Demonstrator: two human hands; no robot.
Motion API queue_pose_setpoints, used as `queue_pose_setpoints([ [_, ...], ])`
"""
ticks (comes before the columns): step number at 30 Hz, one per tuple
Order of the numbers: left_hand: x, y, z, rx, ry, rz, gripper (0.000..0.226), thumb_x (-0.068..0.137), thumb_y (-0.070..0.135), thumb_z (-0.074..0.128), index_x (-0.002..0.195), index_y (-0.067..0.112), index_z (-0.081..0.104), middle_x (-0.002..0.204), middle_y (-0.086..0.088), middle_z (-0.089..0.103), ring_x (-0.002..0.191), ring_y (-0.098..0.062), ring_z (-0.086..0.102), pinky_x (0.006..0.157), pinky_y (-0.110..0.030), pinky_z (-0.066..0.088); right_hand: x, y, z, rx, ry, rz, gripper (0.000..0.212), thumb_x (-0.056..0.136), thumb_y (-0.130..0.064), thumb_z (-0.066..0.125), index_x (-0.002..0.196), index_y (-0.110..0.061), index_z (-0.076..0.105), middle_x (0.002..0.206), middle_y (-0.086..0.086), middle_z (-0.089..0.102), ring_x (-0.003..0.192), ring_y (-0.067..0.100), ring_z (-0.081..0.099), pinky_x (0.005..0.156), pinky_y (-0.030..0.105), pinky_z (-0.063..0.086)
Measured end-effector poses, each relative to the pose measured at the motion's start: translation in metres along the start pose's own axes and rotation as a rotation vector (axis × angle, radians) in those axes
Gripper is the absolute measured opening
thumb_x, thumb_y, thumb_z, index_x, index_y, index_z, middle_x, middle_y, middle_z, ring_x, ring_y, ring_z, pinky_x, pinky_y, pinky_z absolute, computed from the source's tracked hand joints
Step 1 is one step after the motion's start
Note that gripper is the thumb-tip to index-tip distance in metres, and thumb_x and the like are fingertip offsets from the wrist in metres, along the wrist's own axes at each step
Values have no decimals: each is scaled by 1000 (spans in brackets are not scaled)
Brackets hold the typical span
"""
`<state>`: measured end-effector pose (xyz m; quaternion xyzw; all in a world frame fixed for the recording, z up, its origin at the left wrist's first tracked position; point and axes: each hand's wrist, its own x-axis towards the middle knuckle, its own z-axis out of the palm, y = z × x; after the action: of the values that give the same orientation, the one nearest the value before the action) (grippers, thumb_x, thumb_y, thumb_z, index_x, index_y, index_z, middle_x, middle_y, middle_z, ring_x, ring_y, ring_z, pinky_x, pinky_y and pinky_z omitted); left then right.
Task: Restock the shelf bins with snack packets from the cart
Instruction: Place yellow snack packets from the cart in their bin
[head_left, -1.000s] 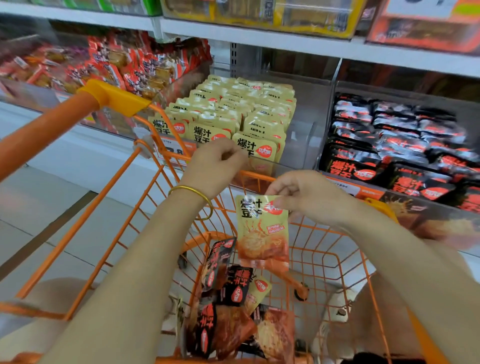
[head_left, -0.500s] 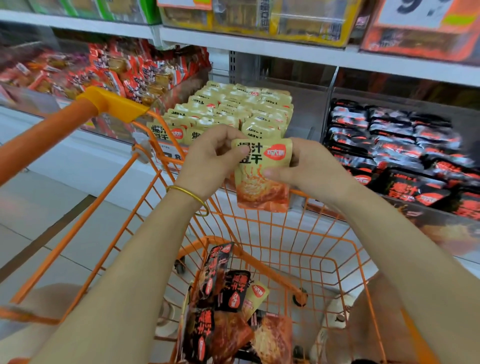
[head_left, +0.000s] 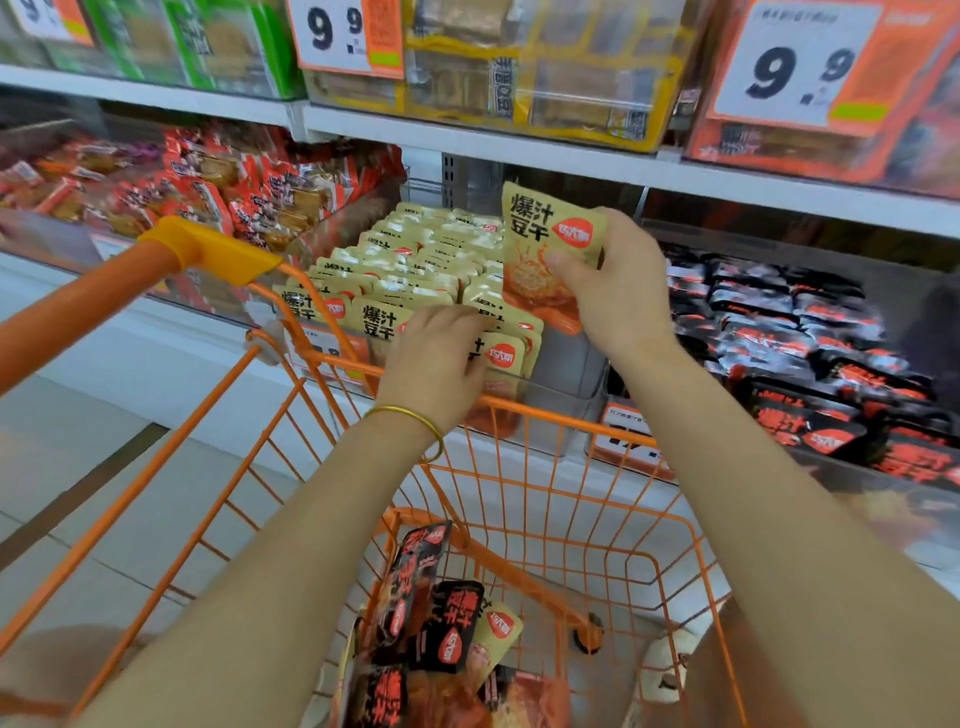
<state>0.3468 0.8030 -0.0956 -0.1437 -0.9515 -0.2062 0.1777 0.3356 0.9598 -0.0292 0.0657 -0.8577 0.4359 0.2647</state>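
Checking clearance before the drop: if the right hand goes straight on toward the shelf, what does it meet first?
Probably the rows of yellow packets in the middle bin; the right hand holds its packet above their right side. Depth is unclear, so it could clear them.

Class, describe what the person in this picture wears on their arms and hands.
No sleeves or gloves are in view. The left hand has a thin gold bangle round its wrist. The right hand shows no ring, watch or band.
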Motion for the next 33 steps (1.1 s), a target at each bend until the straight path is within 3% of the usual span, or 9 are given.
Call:
queue_pose_setpoints([
  [4, -4, -5, 7, 11, 55, 27, 53, 70, 16, 43, 120, 12, 59, 120, -8, 58, 118, -31, 45, 97, -43, 39, 11, 6, 12, -23, -63, 16, 27, 89, -14, 62, 115, -6, 58, 114, 7, 63, 108, 21, 57, 90, 31, 44],
  [9, -4, -5, 7, 6, 65, 33, 53, 70, 14, 41, 119, 11, 59, 119, -8, 58, 117, -32, 44, 98, -43, 39, 23, 6, 18, 70, -91, 85, 25, 88, -10, 62, 112, -6, 58, 110, 4, 63, 106, 20, 59, 94, 41, 47],
  [13, -5, -6, 6, -4, 85, 56, 52, 70, 11, 41, 118, 10, 60, 119, -8, 59, 116, -32, 46, 97, -42, 40, 22, 2, 19, 86, -103, 43, 22, 89, -10, 61, 110, -7, 59, 106, 3, 63, 100, 14, 57, 90, 30, 47],
  [18, -5, -8, 6, 9, 95, 60, 52, 72, 10, 43, 121, 9, 60, 124, -8, 59, 119, -31, 47, 99, -41, 39, 3, -1, 12, 158, -48, -33, 12, 89, -11, 60, 98, -17, 55, 86, -20, 54, 80, -5, 53, 70, 4, 40],
  [22, -7, -13, 10, -16, 195, 27, 44, 79, 1, 52, 122, 3, 57, 128, -14, 54, 122, -33, 43, 105, -36, 31, -8, -3, 4, 242, 24, -34, 16, 89, -12, 61, 99, -21, 53, 88, -22, 54, 84, -9, 53, 75, 6, 42],
  [25, -9, -18, 9, -11, 301, -19, 30, 74, -4, 61, 103, 3, 58, 108, -15, 55, 105, -32, 46, 93, -29, 30, -8, -6, -4, 325, -5, -8, 21, 89, -11, 62, 102, -24, 53, 93, -21, 58, 88, -6, 56, 80, 13, 47],
  [28, -11, -21, 7, -47, 352, -55, 21, 74, -5, 63, 92, 2, 55, 95, -14, 52, 93, -29, 44, 82, -31, 33, -10, -3, -1, 268, -144, 1, 24, 87, -10, 64, 109, -18, 56, 97, -13, 60, 92, 3, 58, 80, 14, 47],
  [31, -15, -16, 5, -167, 322, -85, 19, 81, -4, 58, 98, 1, 53, 97, -12, 49, 92, -29, 48, 78, -34, 40, -15, 3, 8, 154, -195, -50, 23, 88, -11, 63, 110, -13, 59, 89, -21, 54, 84, 0, 54, 73, 4, 40],
  [33, -17, -15, 4, -230, 276, -111, 27, 84, -3, 55, 110, 2, 50, 105, -11, 47, 96, -27, 49, 79, -36, 45, -20, 7, 15, 148, -202, -66, 21, 87, -10, 64, 108, -12, 61, 88, -23, 54, 82, -1, 54, 73, 6, 41],
])
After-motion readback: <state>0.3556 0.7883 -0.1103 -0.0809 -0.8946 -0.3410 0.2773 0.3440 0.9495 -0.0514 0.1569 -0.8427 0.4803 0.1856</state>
